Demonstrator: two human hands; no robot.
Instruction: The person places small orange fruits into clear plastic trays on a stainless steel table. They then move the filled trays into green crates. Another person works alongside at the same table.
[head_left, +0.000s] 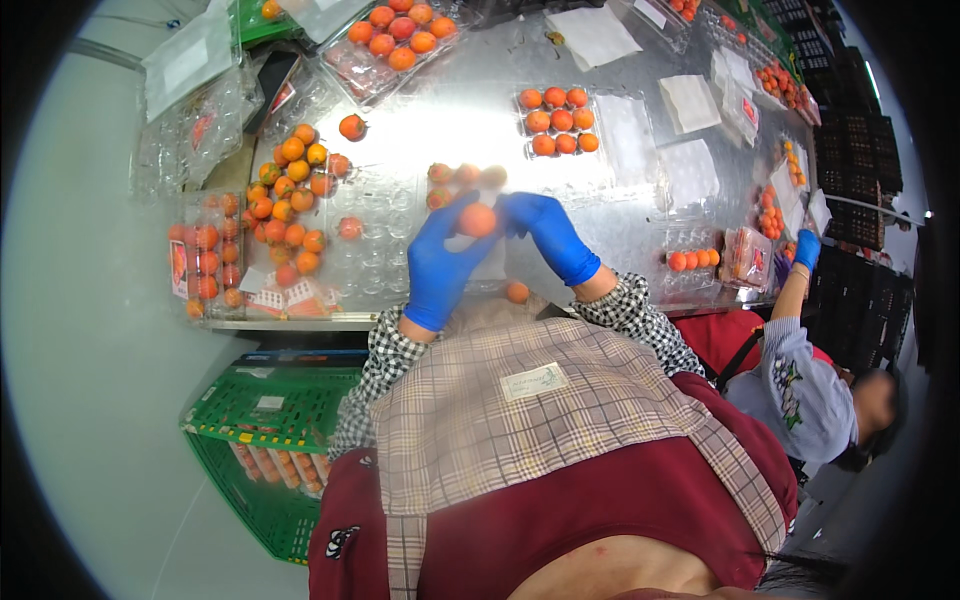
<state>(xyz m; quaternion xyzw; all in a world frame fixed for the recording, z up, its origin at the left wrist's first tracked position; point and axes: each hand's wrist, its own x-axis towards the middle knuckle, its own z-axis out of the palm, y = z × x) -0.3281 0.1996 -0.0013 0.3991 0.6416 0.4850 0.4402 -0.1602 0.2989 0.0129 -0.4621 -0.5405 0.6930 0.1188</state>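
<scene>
My left hand (442, 259), in a blue glove, holds a round orange-red fruit (477, 220) between thumb and fingers, above the table's near side. My right hand (553, 234), also blue-gloved, is bent towards the fruit's right side. Its fingertips are close to the fruit; blur hides whether they touch it or pinch anything. Just beyond my hands, several fruits (439, 173) sit in a clear plastic tray, partly covered by my left hand. Left of that hand, a clear moulded tray (375, 247) has one fruit (349, 228) at its left side. Another fruit (517, 292) lies by the near edge.
Loose fruits (289, 202) are heaped at left, beside filled clamshells (208, 259). A filled open clamshell (559, 120) lies farther back, with white pads (688, 174) to its right. A green crate (274, 405) stands below left. A co-worker (795, 397) is at right.
</scene>
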